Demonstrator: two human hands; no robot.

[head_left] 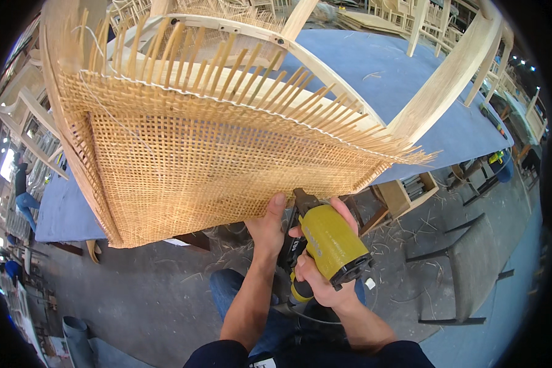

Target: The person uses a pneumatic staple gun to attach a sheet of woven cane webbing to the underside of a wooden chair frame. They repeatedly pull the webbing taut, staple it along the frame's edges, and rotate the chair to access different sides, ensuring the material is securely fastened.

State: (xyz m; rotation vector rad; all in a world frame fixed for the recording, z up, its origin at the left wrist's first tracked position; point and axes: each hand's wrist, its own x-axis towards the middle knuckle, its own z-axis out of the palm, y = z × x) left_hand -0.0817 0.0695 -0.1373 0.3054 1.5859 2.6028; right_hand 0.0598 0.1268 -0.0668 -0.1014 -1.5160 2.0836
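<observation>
A woven cane sheet covers a pale wooden chair frame tipped on its side in front of me. Loose cane strands stick up along its far edge, with a white cord running along their base. My left hand grips the near edge of the cane-covered frame; its thumb lies on the weave, and its fingers are hidden behind. In my right hand is a yellow and black staple gun. The gun's black nose touches or nearly touches the near edge of the weave, just right of my left thumb.
The chair frame rests on a blue-covered table. Below its right side is a wooden box holding staple strips or similar grey pieces. A dark low stool stands at right amid cane scraps. Another person stands far left near stacked chair frames.
</observation>
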